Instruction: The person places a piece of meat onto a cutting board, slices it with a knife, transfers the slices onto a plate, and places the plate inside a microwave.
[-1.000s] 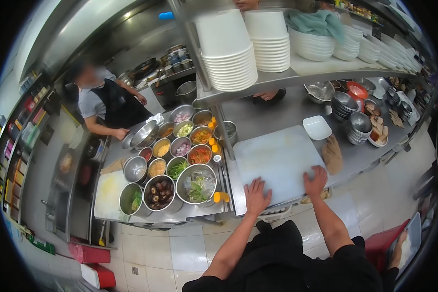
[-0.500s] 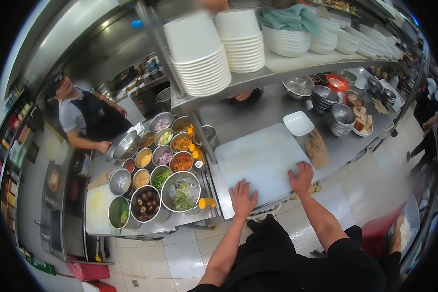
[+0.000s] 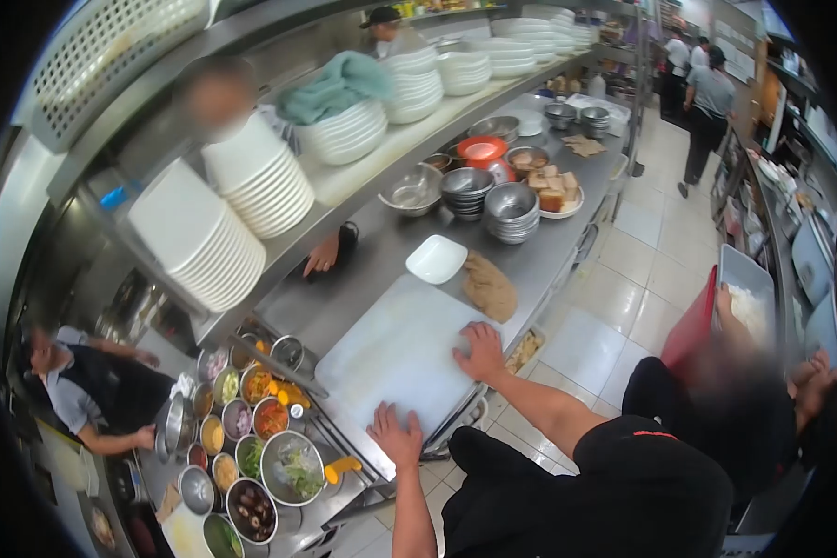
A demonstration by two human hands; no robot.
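Note:
My left hand [image 3: 396, 435] rests on the near left corner of a white cutting board [image 3: 381, 349], fingers spread and holding nothing. At the board's right edge lies my right hand [image 3: 480, 353], also with its fingers apart. Just beyond the right hand is a crumpled brown cloth [image 3: 490, 288] on the steel counter. A small white square dish [image 3: 436, 259] sits at the board's far edge. Left of my left hand stands a metal container with shredded greens [image 3: 298, 467], with a yellow-orange handle or cap [image 3: 342, 468] beside it.
Containers of cut ingredients [image 3: 238, 418] fill the left counter. Overhead, a shelf [image 3: 344, 181] carries stacked white bowls. Steel bowls [image 3: 511, 212] and a plate of browned blocks [image 3: 556, 191] stand farther right. One co-worker [image 3: 102, 391] is at left; another person [image 3: 707, 418] is close at right.
The view has swung to the right, showing more of the aisle and the people there. Both hands stay flat on the cutting board.

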